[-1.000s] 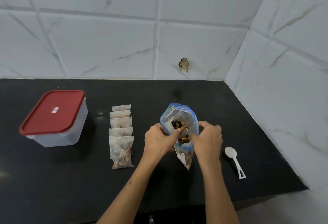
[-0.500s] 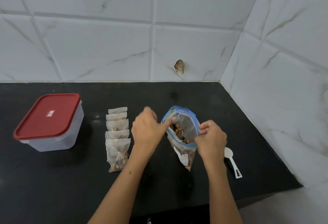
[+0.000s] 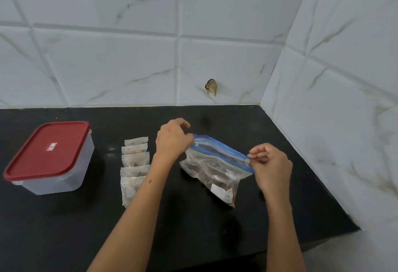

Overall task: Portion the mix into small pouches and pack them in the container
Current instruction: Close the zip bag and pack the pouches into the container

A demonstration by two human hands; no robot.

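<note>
- White marble-look tiles wall a corner behind a black counter, where a person works with bare hands over a large zip bag of dark mix.
- At the bag's far-left top corner, the left hand pinches the blue zip strip, its fingers curled onto the plastic.
- At the bag's opposite top corner, the right hand pinches the same strip between thumb and fingertips, so the strip runs taut between the two hands.
- Below the strip, the bag's body sags onto the counter, a white label showing near its lower end.
- Left of the bag, just beyond the left forearm, five small filled pouches lie in an overlapping row on the counter.
- Farther left of the bag, well apart from the pouches, a clear container stands with its red lid on.
- On the wall behind the bag, a small brownish object clings to the tiles; what it is cannot be told.
</note>
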